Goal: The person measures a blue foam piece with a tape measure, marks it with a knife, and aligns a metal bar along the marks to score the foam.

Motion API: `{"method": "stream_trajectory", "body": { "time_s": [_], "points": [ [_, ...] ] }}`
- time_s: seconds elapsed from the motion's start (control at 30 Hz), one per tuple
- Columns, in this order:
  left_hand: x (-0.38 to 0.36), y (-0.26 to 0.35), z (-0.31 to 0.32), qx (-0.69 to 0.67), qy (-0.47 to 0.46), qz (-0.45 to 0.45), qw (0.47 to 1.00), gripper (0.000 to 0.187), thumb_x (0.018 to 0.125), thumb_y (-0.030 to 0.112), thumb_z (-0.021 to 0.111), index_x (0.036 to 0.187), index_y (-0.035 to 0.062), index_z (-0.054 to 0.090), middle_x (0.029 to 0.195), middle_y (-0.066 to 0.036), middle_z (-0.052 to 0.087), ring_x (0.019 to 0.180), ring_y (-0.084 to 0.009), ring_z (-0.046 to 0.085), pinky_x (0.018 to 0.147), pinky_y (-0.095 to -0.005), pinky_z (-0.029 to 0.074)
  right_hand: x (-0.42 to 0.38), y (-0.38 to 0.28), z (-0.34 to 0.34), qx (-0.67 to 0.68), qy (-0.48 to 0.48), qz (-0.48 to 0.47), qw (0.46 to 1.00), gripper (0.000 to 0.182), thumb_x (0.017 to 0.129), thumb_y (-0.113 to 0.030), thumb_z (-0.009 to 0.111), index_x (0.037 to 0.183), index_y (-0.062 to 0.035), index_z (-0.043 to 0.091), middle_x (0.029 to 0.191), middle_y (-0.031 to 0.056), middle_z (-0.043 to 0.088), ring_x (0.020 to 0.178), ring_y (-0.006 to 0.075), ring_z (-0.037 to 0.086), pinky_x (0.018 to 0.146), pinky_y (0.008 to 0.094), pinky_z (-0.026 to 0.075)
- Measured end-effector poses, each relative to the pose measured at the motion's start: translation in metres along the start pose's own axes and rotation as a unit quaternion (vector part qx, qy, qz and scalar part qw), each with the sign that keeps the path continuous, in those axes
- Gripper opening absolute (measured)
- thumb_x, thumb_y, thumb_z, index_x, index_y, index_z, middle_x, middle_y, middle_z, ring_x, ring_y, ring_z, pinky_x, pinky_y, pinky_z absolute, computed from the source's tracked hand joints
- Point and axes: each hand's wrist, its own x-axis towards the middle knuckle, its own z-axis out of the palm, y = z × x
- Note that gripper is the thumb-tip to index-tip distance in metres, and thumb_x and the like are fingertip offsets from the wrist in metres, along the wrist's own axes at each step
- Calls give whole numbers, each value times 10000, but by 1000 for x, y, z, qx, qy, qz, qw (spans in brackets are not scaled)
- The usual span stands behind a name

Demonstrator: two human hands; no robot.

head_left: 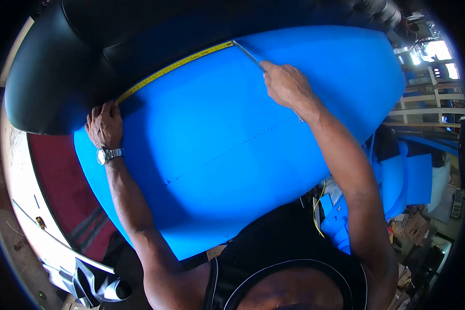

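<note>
A large blue foam sheet (pixel 217 119) lies before me, with a faint dashed line across its middle. Along its far edge runs a yellow tape measure (pixel 175 66), drawn out straight. My left hand (pixel 104 125), a metal watch on its wrist, is closed over the tape's left end at the sheet's edge; its fingertips partly hide what they grip. In my right hand (pixel 287 85) is a knife with a long thin blade (pixel 250 55). The blade points up and left, its tip meeting the tape's far end. My closed fingers cover the handle.
A black padded, leather-like piece (pixel 41 77) borders the sheet's far side. Dark red material (pixel 62 181) and a white curved surface (pixel 20 206) lie at left. Blue foam offcuts (pixel 418 178), cardboard scraps (pixel 413 227) and a wooden rack (pixel 429 103) are at right.
</note>
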Motion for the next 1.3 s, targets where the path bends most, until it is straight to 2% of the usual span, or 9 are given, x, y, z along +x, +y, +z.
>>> {"method": "stream_trajectory", "body": {
  "time_s": [0.3, 0.4, 0.6, 0.67, 0.77, 0.93, 1.1, 1.23, 1.3],
  "points": [
    [3, 0, 4, 13, 14, 11, 1000, 255, 953, 386, 618, 1094, 234, 766, 1073, -71, 708, 1050, -301, 646, 909, -488, 484, 28, 0, -6, -30, 59, -36, 997, 260, 912, -46, 584, 1120, 12, 729, 905, 238, 742, 822, 383, 742, 742, 507, 591],
    [1, -4, 12, 25, 11, 11, 1000, 258, 958, 397, 612, 1106, 244, 759, 1082, -69, 708, 1051, -311, 647, 906, -491, 489, 56, -16, -40, -71, -156, 32, 985, 253, 871, -80, 566, 1064, -17, 717, 943, 224, 736, 865, 410, 717, 719, 539, 553],
    [16, 1, 87, 6, 57, 19, 998, 240, 946, 401, 629, 1076, 249, 763, 1058, -66, 709, 1023, -323, 652, 895, -492, 496, 81, 22, -47, -38, -336, -41, 940, 196, 849, -67, 557, 951, 32, 691, 687, 187, 655, 581, 293, 664, 515, 457, 519],
    [9, 3, 62, -2, 61, 34, 998, 228, 945, 396, 634, 1055, 242, 762, 1051, -65, 710, 1023, -321, 652, 882, -494, 500, 3, 53, -92, 12, -320, -22, 947, 263, 924, -76, 555, 1137, 26, 670, 673, 144, 624, 558, 224, 634, 512, 402, 521],
    [-4, 1, -9, -34, 100, 56, 993, 201, 943, 378, 647, 1016, 229, 760, 1018, -64, 712, 996, -316, 651, 845, -493, 504, -140, 104, -133, 348, -64, 64, 933, 387, 1006, -89, 526, 1390, -47, 558, 804, 101, 654, 610, 171, 644, 541, 336, 535],
    [-35, 21, -22, -100, 59, 113, 987, 159, 933, 335, 660, 960, 216, 761, 963, -68, 712, 942, -321, 651, 820, -478, 502, -258, 200, -58, 637, 113, 181, 741, 413, 1041, -100, 476, 1446, -57, 540, 1004, 127, 710, 827, 212, 719, 636, 317, 588],
    [-61, 107, -58, -167, -17, 131, 977, 187, 925, 328, 651, 949, 187, 771, 912, -78, 707, 936, -307, 655, 826, -451, 511, -326, 254, -50, 789, 195, 12, 582, 491, 1032, -97, 458, 1498, 52, 421, 1287, 202, 670, 1211, 312, 661, 785, 326, 616],
    [-53, 181, -66, -153, -75, 83, 982, 255, 936, 364, 596, 956, 186, 777, 874, -113, 700, 911, -338, 661, 826, -475, 525, -330, 338, -57, 543, 281, 24, 791, 440, 1035, -152, 550, 1432, 21, 468, 1298, 178, 667, 1219, 266, 649, 797, 276, 561],
    [-52, 206, -54, -154, -73, 68, 983, 276, 924, 382, 586, 951, 188, 780, 888, -134, 714, 910, -353, 677, 821, -488, 535, -330, 364, -65, 421, 351, 56, 835, 311, 1057, -162, 543, 1302, 29, 556, 1048, 115, 705, 958, 183, 678, 712, 258, 519]
  ]
}}
